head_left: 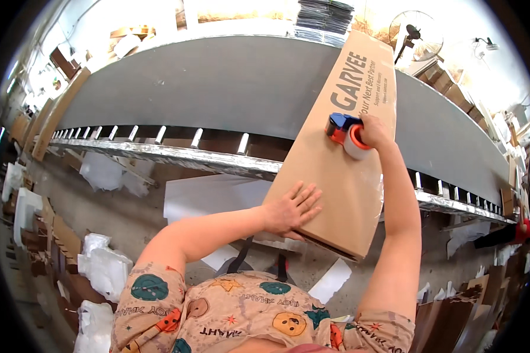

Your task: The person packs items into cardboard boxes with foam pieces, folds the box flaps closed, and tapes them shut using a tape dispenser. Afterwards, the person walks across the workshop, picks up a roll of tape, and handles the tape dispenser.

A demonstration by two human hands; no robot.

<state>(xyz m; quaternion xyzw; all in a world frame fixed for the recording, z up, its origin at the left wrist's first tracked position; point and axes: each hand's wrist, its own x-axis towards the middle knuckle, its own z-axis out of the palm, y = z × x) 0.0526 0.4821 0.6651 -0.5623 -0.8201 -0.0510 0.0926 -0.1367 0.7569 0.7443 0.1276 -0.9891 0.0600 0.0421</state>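
A long flat brown cardboard box (341, 170) lies across the grey conveyor belt (218, 88), its near end sticking out toward me. My left hand (291, 209) lies flat on the box's near left corner with fingers spread. My right hand (374, 132) grips a blue and orange tape dispenser (346, 132) with a roll of clear tape, pressed against the box's top face about halfway along.
Metal rollers (176, 141) line the conveyor's near edge. White foam pieces and plastic bags (103, 267) lie on the floor at left, cardboard sheets (453, 317) at lower right. A stack of dark sheets (324, 17) and a fan (415, 35) stand beyond the belt.
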